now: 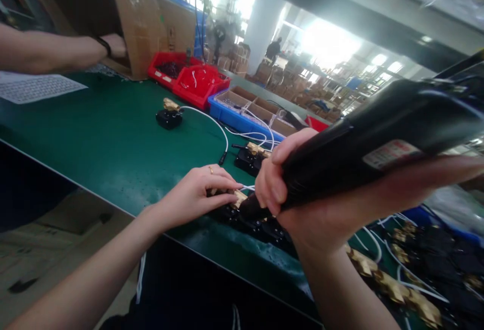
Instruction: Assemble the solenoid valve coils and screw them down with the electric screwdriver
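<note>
My right hand (298, 194) is wrapped round a black electric screwdriver (378, 143), whose tip points down at a black part with a brass fitting (239, 200) near the table's front edge. My left hand (196, 194) lies over that part with its fingers pressed on it, holding it against the green table (106, 138). A ring shows on one finger. Two more black and brass parts (169, 114) (249, 157) with white wires stand farther back on the table.
Red bins (189, 80) and a blue tray (249, 113) of brown boxes line the table's far side. A cardboard box (143, 27) stands at the back left, with another person's arm (56, 52) reaching toward it. Several brass fittings and wires (397, 279) lie at the right.
</note>
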Demonstrator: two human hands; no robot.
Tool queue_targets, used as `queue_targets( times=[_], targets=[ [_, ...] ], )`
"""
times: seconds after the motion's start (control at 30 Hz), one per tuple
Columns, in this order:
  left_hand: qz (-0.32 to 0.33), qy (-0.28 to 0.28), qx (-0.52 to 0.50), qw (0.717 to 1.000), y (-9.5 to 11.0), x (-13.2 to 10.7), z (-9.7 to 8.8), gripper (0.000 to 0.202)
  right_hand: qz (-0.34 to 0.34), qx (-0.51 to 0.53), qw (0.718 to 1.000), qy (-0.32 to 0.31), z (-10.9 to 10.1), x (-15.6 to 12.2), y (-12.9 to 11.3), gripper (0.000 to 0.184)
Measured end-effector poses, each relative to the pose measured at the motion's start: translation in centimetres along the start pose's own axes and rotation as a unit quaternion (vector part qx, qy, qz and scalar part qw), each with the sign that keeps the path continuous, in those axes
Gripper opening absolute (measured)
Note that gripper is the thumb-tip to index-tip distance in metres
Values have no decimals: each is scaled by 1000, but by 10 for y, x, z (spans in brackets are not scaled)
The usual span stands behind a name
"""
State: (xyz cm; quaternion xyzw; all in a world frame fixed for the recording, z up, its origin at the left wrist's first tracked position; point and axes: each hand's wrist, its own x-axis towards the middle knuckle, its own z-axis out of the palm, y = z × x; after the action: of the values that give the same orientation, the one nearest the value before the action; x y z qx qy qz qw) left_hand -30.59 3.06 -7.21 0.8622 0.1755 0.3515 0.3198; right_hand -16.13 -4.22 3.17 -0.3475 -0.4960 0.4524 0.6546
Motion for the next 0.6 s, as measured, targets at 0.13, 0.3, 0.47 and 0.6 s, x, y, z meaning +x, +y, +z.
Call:
queue_targets(
  times=[0.13, 0.3, 0.47, 0.6],
  targets=[
    [51, -8, 54, 997, 0, 1, 4, 9, -20, 12, 1000, 10, -9, 0, 9, 76],
    [61, -24, 65, 996, -3, 1, 6, 9, 0, 17, 999, 45, -5, 0, 4, 79],
    [57, -25, 63, 996, -4, -1, 5, 11, 31, 11, 998, 54, 0, 2, -4, 79],
    [45, -39, 64, 996, -2, 0, 4, 12, 18, 12, 999, 31, -8, 3, 5, 83]
  ],
)
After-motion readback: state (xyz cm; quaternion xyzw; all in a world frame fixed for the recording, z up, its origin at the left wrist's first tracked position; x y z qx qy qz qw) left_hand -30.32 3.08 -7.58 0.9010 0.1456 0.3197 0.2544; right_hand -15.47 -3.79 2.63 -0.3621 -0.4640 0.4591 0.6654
